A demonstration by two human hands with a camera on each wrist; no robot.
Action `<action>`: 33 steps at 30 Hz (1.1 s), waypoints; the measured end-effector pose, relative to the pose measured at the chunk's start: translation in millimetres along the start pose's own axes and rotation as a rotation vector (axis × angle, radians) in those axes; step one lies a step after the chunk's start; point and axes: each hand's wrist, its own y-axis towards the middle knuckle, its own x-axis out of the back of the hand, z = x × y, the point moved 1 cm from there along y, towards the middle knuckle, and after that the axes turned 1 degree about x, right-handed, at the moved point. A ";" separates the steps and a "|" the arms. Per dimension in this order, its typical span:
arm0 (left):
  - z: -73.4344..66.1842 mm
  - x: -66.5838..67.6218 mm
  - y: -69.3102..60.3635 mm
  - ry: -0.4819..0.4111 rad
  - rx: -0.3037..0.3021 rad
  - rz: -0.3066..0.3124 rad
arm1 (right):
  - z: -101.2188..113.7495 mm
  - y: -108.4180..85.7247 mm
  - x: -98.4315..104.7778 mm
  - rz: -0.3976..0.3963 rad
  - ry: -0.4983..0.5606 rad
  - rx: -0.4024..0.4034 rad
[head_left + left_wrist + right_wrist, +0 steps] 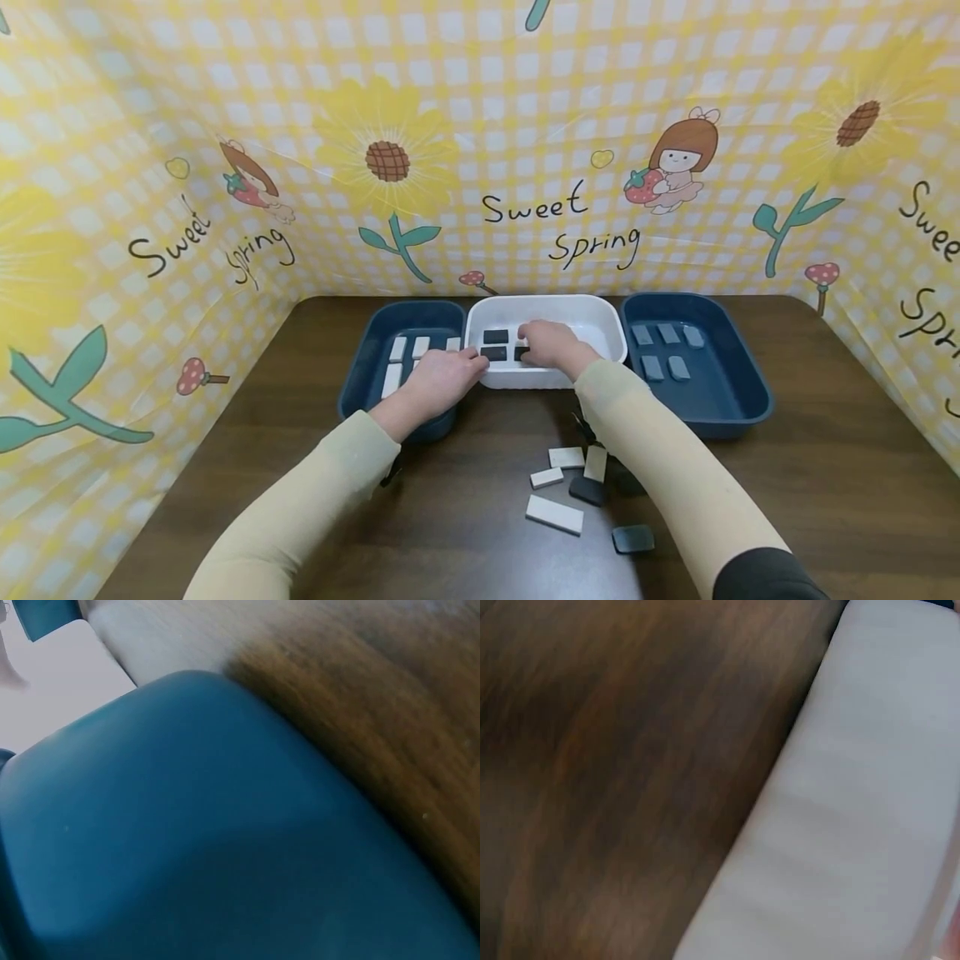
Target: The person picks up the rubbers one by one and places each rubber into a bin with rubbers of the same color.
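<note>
Beige sleeves [667, 458] nearest. Right hand [553, 343]: fingers curled on black block [518, 354] in white tray [558, 379]; left hand [438, 379] at rim, hold unclear. Crowded reach could nudge neighbouring blocks [496, 337].

The right side of the right wrist view is filled by the slanting wall of a white tray [832, 802], flanked at left by a blurred brown tabletop [630, 765], with a dark blue piece [939, 603] cropped at top right.
</note>
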 end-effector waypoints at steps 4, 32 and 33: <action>-0.4 1.1 -1.4 -0.001 0.006 -0.002 | -3.4 -6.2 8.9 0.005 0.001 -0.009; -0.8 -2.3 0.0 -0.011 0.007 -0.024 | -7.0 -111.7 53.4 -0.151 -0.285 0.220; -0.8 -2.6 0.1 -0.012 0.009 -0.021 | -7.2 -117.5 52.3 -0.148 -0.280 0.222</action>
